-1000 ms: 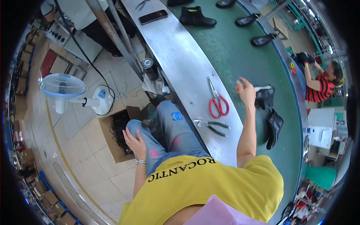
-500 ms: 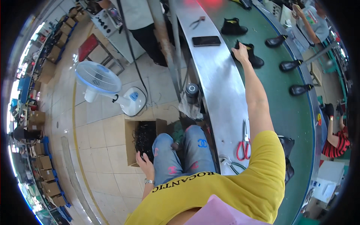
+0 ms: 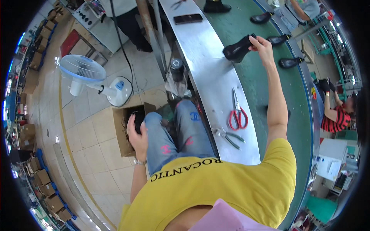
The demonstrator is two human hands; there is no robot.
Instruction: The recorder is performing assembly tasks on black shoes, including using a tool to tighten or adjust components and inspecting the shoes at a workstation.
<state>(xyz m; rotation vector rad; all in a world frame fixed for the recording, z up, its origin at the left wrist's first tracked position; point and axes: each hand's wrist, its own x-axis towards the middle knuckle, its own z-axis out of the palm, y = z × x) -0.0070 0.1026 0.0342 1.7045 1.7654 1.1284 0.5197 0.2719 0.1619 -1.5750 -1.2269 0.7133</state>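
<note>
A black ankle boot [image 3: 236, 50] hangs tilted from my right hand [image 3: 263, 49], whose fingers pinch its top edge. Its toe points left, over the border between the steel ledge [image 3: 208, 50] and the green belt [image 3: 254, 82]. My left hand [image 3: 137, 139] is open beside my knee, fingers apart, in front of a cardboard box [image 3: 122, 142] with dark contents partly hidden by the hand. On the ledge lie red-handled scissors [image 3: 237, 114] and green-handled pincers [image 3: 230, 138].
Farther along the ledge lies a phone [image 3: 188, 18]. Another black boot [image 3: 216, 6] stands on the belt. Black shoes on lasts [image 3: 291, 62] line the belt's far rail. A white fan [image 3: 83, 69] stands on the floor at left. Co-workers [image 3: 336, 117] are across the belt.
My right hand has lifted the boot off the belt and brought it nearer, tilting it. My left hand has risen a little at the box. The whole view has shifted.
</note>
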